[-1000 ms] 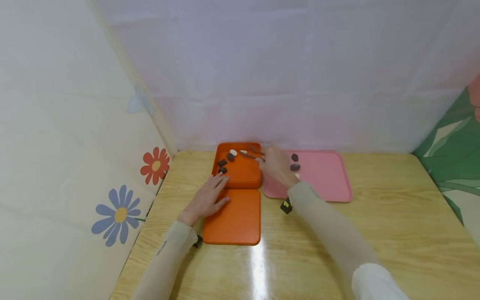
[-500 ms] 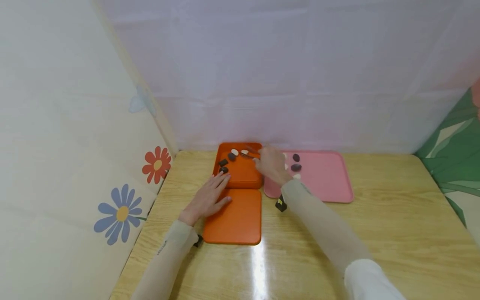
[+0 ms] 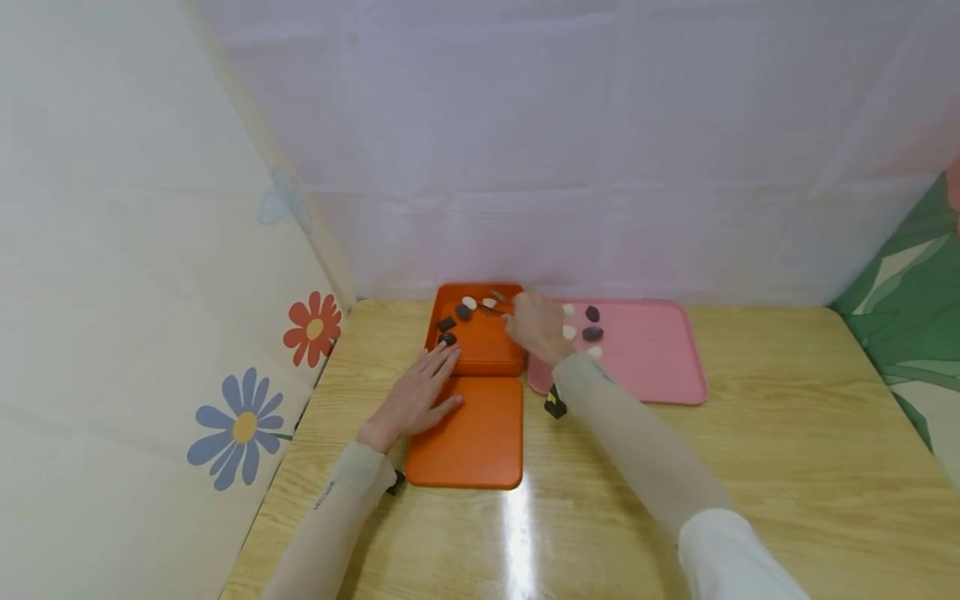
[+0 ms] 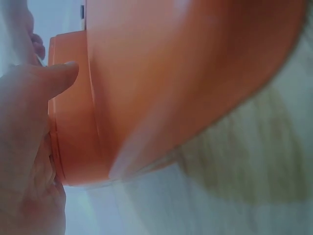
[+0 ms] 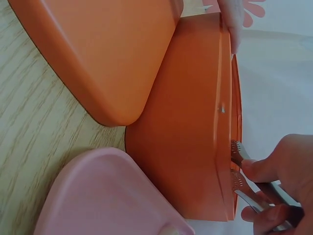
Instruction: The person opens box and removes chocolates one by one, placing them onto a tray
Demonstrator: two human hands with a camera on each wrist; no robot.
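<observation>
My right hand [image 3: 540, 325] grips metal tongs [image 5: 279, 193] from the right side of an open orange box [image 3: 487, 354]. In the right wrist view the tong tips are spread and dip behind the box wall. From the head view they sit by a small white pebble-like piece [image 3: 490, 303]; whether they touch it I cannot tell. Also inside are another white piece [image 3: 469, 303], a dark pebble-like piece [image 3: 462, 312], a black square piece [image 3: 446, 324] and a dark round piece [image 3: 447, 339]. My left hand [image 3: 411, 404] rests at the box's near-left edge, fingers extended, thumb over the orange lid [image 3: 468, 446].
Right of the box lies a pink tray [image 3: 652, 358] bearing several white and dark pieces, partly hidden by the right arm. The wooden table [image 3: 787, 417] meets a pale cloth backdrop [image 3: 480, 167] behind the box. A flowered panel [image 3: 150, 292] stands at left.
My right hand has shifted slightly left with the tongs, uncovering more white pieces on the pink tray. The left hand stays at the box edge.
</observation>
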